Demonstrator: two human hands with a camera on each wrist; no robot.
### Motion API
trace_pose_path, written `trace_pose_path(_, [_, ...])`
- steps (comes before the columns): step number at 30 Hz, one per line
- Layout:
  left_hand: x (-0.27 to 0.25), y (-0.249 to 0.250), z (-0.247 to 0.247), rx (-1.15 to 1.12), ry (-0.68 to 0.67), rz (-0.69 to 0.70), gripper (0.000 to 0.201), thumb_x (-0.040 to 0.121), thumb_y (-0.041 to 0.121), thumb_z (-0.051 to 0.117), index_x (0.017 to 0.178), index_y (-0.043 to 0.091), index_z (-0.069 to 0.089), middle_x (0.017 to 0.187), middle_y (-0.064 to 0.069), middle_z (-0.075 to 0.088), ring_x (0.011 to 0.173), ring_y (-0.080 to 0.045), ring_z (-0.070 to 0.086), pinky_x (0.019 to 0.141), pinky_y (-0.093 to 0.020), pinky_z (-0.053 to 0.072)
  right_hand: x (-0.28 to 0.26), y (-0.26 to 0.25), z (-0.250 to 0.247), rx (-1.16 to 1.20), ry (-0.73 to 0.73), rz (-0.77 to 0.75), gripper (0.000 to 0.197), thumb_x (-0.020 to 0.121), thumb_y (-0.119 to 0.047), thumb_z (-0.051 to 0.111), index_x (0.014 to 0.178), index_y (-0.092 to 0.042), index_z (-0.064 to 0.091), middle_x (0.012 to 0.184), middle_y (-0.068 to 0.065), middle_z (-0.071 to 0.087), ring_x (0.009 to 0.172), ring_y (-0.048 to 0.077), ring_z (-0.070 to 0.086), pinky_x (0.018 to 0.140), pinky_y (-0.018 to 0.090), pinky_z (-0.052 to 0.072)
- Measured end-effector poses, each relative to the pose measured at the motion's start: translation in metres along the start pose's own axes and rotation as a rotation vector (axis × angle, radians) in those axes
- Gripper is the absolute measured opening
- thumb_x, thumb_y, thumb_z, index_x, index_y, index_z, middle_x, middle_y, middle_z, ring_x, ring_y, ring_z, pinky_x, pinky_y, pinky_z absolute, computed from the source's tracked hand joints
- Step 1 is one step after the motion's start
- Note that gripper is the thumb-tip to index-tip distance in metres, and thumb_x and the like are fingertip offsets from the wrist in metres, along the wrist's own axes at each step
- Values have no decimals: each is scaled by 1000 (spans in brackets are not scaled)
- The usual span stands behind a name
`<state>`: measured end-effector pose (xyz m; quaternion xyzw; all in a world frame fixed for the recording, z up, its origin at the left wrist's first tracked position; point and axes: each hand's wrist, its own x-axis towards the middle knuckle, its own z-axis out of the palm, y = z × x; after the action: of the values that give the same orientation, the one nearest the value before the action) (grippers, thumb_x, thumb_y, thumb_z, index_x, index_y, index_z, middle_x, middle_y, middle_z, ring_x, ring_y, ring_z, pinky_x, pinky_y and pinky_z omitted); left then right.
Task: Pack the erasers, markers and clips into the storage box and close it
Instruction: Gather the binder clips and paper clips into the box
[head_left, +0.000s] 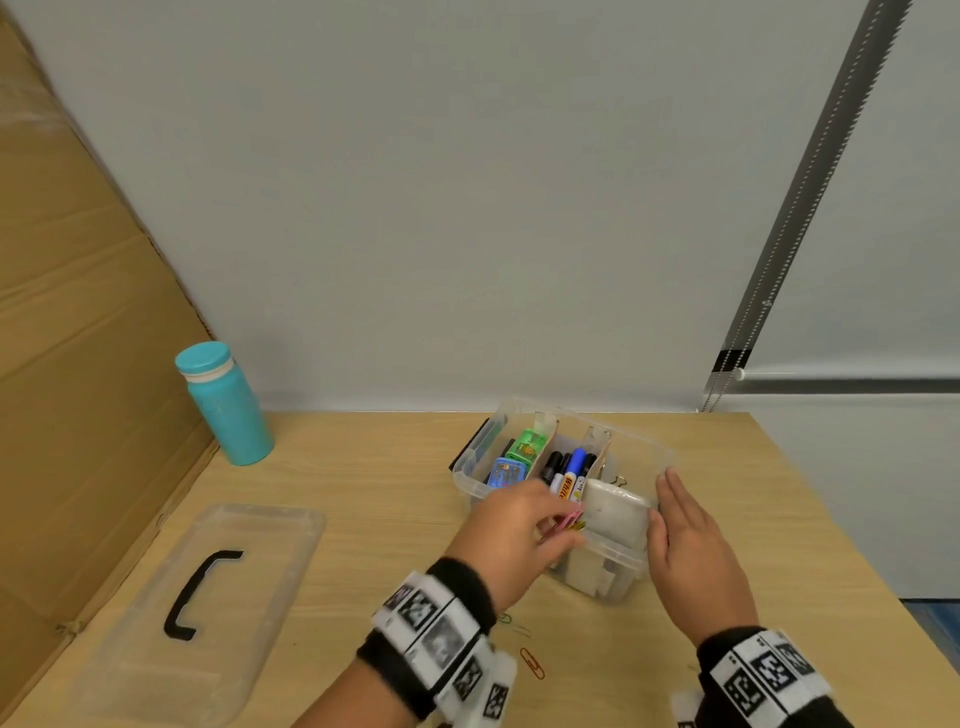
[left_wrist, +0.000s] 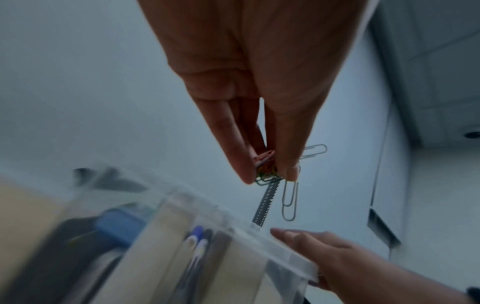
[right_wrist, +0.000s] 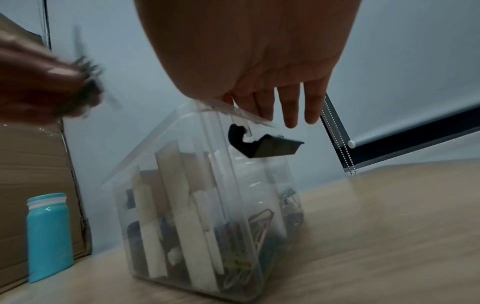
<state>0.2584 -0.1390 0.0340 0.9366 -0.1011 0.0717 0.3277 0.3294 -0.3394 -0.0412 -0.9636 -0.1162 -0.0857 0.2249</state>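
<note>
Left hand (head_left: 511, 525) pinching a bunch of paper clips (left_wrist: 267, 171), right hand (head_left: 693, 540) flat against the storage box (head_left: 631, 558), we should release low over its 5 o'clock compartment, then gather 2 strays on the bench (head_left: 363, 499).

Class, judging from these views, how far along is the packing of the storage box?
Done: erasers and markers already sit in their compartments of the storage box.
In hand: the left hand pinches a bunch of paper clips over the box, and the right hand steadies its end.
Left: a few clips on the table, and the lid is still off.
</note>
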Motion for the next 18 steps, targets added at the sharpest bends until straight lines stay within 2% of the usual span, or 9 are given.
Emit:
trace_pose_path(3, [43, 21, 16, 183, -59, 45, 28, 92, 31, 56, 115, 18, 64, 104, -1, 62, 93, -16, 59, 89, -30, 50, 0, 3, 6, 34, 36, 3, 55, 97, -34, 21, 148, -15, 30, 157, -1, 24, 142, 19, 30, 115, 36, 30])
trace_pose_path(7, [80, 33, 40, 491, -322, 25, 20, 94, 14, 51, 105, 3, 64, 106, -16, 64, 97, -33, 62, 86, -44, 52, -3, 1, 7, 88, 36, 28, 53, 98, -30, 22, 149, -18, 26, 158, -5, 19, 145, 16, 21, 117, 37, 25])
trace_pose_path(10, [92, 32, 50, 528, -458, -26, 16, 93, 7, 51, 101, 1, 63, 104, -19, 66, 96, -35, 63, 87, -43, 51, -3, -1, 7, 78, 36, 32, 57, 96, -36, 14, 150, -20, 24, 158, -7, 18, 145, 14, 19, 117, 39, 25])
trace_pose_path(13, [100, 32, 52, 510, -536, -63, 9, 91, 8, 54, 94, 4, 62, 103, -20, 66, 96, -35, 63, 88, -42, 52, -3, -1, 6, 58, 38, 27, 70, 89, -46, 2, 150, -20, 25, 158, -7, 18, 145, 14, 20, 116, 38, 27])
trace_pose_path(16, [105, 30, 50, 503, -615, -82, 22, 93, 11, 54, 109, -1, 63, 111, -19, 66, 101, -34, 63, 93, -41, 51, -4, -1, 5, 55, 41, 23, 74, 86, -48, -1, 150, -21, 24, 158, -7, 18, 145, 13, 20, 117, 38, 26])
trace_pose_path(18, [102, 27, 46, 438, -592, -51, 29, 93, 13, 55, 119, 3, 63, 118, -14, 65, 107, -30, 61, 97, -38, 49, -4, -1, 5, 52, 39, 20, 72, 87, -47, 0, 150, -21, 25, 158, -8, 18, 145, 13, 20, 116, 39, 27])
